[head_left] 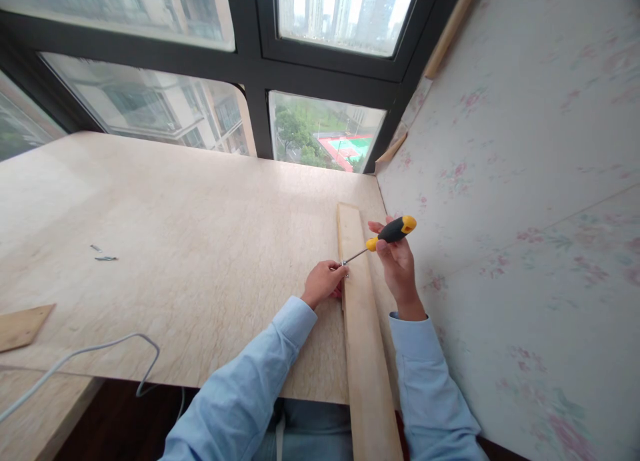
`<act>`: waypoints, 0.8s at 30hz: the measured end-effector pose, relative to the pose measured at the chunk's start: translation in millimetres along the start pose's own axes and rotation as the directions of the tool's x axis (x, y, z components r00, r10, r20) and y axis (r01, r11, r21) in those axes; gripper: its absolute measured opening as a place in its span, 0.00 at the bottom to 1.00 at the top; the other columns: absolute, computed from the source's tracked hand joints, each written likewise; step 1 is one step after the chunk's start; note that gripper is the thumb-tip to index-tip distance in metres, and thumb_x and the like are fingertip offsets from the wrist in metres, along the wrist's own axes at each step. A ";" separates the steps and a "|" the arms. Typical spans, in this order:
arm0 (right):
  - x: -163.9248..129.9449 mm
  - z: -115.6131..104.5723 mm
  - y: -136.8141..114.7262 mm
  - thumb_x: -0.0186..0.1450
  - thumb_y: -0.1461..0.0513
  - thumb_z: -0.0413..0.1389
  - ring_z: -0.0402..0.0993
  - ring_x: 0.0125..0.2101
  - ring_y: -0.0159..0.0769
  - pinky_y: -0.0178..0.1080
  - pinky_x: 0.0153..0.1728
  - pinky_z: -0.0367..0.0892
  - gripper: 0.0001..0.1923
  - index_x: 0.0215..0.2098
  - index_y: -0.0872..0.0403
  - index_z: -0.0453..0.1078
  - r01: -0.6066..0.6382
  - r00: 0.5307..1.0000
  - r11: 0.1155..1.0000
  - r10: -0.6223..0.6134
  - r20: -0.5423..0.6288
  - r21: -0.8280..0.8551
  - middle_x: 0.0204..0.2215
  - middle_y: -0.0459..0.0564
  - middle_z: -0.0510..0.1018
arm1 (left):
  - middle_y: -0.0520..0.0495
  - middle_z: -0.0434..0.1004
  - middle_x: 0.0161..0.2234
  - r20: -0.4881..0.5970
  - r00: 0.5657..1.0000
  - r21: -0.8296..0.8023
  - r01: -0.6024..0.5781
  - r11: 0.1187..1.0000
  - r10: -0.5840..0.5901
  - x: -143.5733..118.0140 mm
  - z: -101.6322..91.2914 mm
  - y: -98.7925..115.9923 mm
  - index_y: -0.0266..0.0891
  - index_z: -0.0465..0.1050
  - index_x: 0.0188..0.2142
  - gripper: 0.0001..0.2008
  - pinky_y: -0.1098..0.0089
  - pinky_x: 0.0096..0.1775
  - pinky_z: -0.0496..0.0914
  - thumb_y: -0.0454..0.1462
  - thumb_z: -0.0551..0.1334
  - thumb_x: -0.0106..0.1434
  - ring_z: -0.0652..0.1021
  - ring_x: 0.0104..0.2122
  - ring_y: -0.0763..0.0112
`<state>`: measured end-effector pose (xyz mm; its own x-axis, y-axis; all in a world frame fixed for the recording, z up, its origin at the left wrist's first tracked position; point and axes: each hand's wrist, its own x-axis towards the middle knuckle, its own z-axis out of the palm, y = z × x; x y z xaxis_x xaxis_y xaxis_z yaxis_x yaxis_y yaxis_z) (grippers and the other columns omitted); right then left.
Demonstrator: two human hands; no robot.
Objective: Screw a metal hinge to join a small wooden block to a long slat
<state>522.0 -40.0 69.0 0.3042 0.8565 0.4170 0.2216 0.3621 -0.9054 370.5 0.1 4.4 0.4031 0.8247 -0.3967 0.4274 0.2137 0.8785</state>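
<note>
My right hand [399,271] is closed on the black and yellow handle of a screwdriver [393,232], which slants down to the left. The tip of its thin metal shaft meets a small shiny metal piece [344,265] at the left edge of a long pale wooden board [365,334]. Pinched at that same spot, my left hand [324,282] holds the metal piece by thumb and fingertips; its exact shape is too small to make out. Under the left fingers a bit of something red shows, mostly hidden. The board lies lengthwise, its near end reaching past the ledge's front edge.
A marble-patterned ledge [200,247] spreads beneath dark-framed windows [257,81]. Small metal pieces [105,254] lie on its left side, near a flat wooden piece [25,326]. A grey cable [110,343] loops over the front edge. The flower-patterned wall [510,214] rises close on the right.
</note>
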 end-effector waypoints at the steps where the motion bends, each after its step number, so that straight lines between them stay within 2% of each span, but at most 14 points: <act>1: -0.1 -0.4 -2.7 0.66 0.52 0.58 0.69 0.58 0.44 0.51 0.55 0.67 0.25 0.59 0.45 0.63 -0.021 0.999 0.998 0.018 0.046 0.063 0.59 0.52 0.72 | 0.46 0.79 0.27 -0.002 1.000 0.001 0.000 1.000 0.000 0.0 0.4 -0.4 0.35 0.76 0.37 0.14 0.75 0.23 0.70 0.43 0.57 0.64 0.78 0.20 0.71; 3: -0.2 -1.6 -6.1 0.65 0.54 0.59 0.68 0.58 0.44 0.51 0.57 0.66 0.27 0.61 0.43 0.61 -0.059 0.994 0.990 0.047 0.103 0.124 0.60 0.51 0.70 | 0.46 0.79 0.27 -0.011 1.000 0.013 0.003 1.000 -0.003 0.1 1.0 -1.0 0.35 0.76 0.38 0.15 0.75 0.23 0.70 0.44 0.58 0.65 0.77 0.20 0.72; 5: -0.2 -2.8 -5.1 0.64 0.54 0.60 0.72 0.54 0.45 0.52 0.55 0.67 0.28 0.61 0.46 0.62 -0.064 0.995 0.994 0.056 0.088 0.086 0.55 0.52 0.76 | 0.47 0.79 0.28 -0.020 1.000 0.018 0.003 1.000 -0.002 -0.2 1.7 -0.9 0.36 0.76 0.39 0.14 0.76 0.23 0.70 0.44 0.58 0.64 0.77 0.20 0.73; 8: 0.0 -3.1 2.6 0.60 0.51 0.64 0.77 0.44 0.45 0.52 0.51 0.69 0.26 0.53 0.52 0.69 -0.017 0.996 0.987 0.003 -0.089 -0.162 0.42 0.52 0.82 | 0.47 0.80 0.28 -0.042 0.999 0.008 -0.003 1.000 0.003 -2.0 2.6 1.4 0.36 0.77 0.38 0.14 0.76 0.22 0.69 0.43 0.58 0.64 0.77 0.20 0.73; 10: 0.0 -2.4 7.5 0.56 0.49 0.67 0.76 0.39 0.44 0.51 0.48 0.70 0.28 0.49 0.53 0.72 -0.004 0.978 0.941 -0.067 -0.197 -0.338 0.37 0.52 0.81 | 0.47 0.80 0.28 -0.057 0.998 0.002 0.008 1.000 -0.008 -3.8 3.2 3.7 0.36 0.77 0.38 0.13 0.76 0.22 0.70 0.43 0.58 0.63 0.78 0.20 0.72; 11: 0.0 -2.0 8.7 0.55 0.48 0.67 0.76 0.38 0.44 0.51 0.47 0.70 0.29 0.49 0.53 0.72 0.001 0.973 0.925 -0.088 -0.213 -0.379 0.37 0.52 0.81 | 0.47 0.80 0.28 -0.063 0.998 0.004 0.018 1.000 -0.017 -4.6 3.5 4.8 0.37 0.77 0.38 0.13 0.76 0.22 0.70 0.43 0.58 0.63 0.78 0.20 0.72; 13: -0.1 -1.4 7.7 0.58 0.46 0.63 0.75 0.40 0.44 0.49 0.47 0.71 0.31 0.54 0.53 0.68 0.024 0.980 0.945 -0.086 -0.177 -0.325 0.40 0.53 0.79 | 0.48 0.81 0.29 -0.074 0.997 0.020 0.032 0.999 -0.031 -5.8 3.8 6.3 0.38 0.77 0.38 0.13 0.76 0.22 0.70 0.43 0.59 0.63 0.78 0.20 0.72; 16: -0.2 -2.5 -0.9 0.65 0.47 0.57 0.74 0.50 0.43 0.48 0.51 0.70 0.29 0.60 0.47 0.62 0.017 1.000 0.997 -0.018 -0.019 -0.069 0.53 0.54 0.75 | 0.48 0.81 0.30 -0.086 0.996 0.044 0.032 0.999 -0.028 -6.3 4.1 6.7 0.38 0.78 0.38 0.13 0.76 0.23 0.69 0.43 0.59 0.63 0.78 0.20 0.73; 18: -0.1 -4.8 -6.8 0.65 0.50 0.58 0.71 0.55 0.43 0.49 0.55 0.67 0.27 0.61 0.44 0.62 -0.031 0.996 0.998 0.026 0.090 0.057 0.58 0.52 0.72 | 0.48 0.81 0.29 -0.089 0.996 0.045 0.029 0.999 -0.025 -6.2 4.2 6.3 0.38 0.78 0.38 0.13 0.76 0.23 0.69 0.43 0.59 0.63 0.78 0.20 0.73; 20: 0.1 -7.7 -8.7 0.64 0.52 0.60 0.72 0.55 0.45 0.52 0.56 0.67 0.26 0.59 0.45 0.64 -0.066 0.989 0.994 0.053 0.141 0.090 0.57 0.52 0.73 | 0.49 0.81 0.29 -0.094 0.995 0.042 0.026 0.999 -0.022 -6.0 4.2 5.8 0.38 0.78 0.38 0.13 0.76 0.22 0.69 0.44 0.59 0.63 0.78 0.20 0.73; 22: 0.5 -9.8 -5.5 0.64 0.53 0.59 0.75 0.51 0.47 0.53 0.54 0.68 0.20 0.53 0.49 0.71 -0.057 0.996 0.998 0.056 0.071 -0.001 0.51 0.53 0.78 | 0.49 0.81 0.28 -0.104 0.995 0.048 0.019 0.999 -0.014 -5.9 4.3 5.5 0.38 0.78 0.37 0.13 0.76 0.22 0.68 0.43 0.59 0.63 0.77 0.20 0.73; 24: 1.0 -10.2 0.9 0.64 0.53 0.59 0.77 0.47 0.49 0.54 0.52 0.69 0.14 0.43 0.52 0.75 -0.035 0.997 0.983 0.023 -0.069 -0.179 0.43 0.52 0.82 | 0.49 0.80 0.28 -0.109 0.994 0.056 0.021 0.998 -0.015 -5.8 4.4 5.4 0.39 0.78 0.36 0.12 0.76 0.23 0.69 0.43 0.59 0.63 0.78 0.20 0.73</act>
<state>531.9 -42.5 69.3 0.3726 0.8370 0.4007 0.3732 0.2602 -0.8905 374.0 -5.8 10.3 0.3059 0.8737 -0.3782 0.4806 0.2012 0.8536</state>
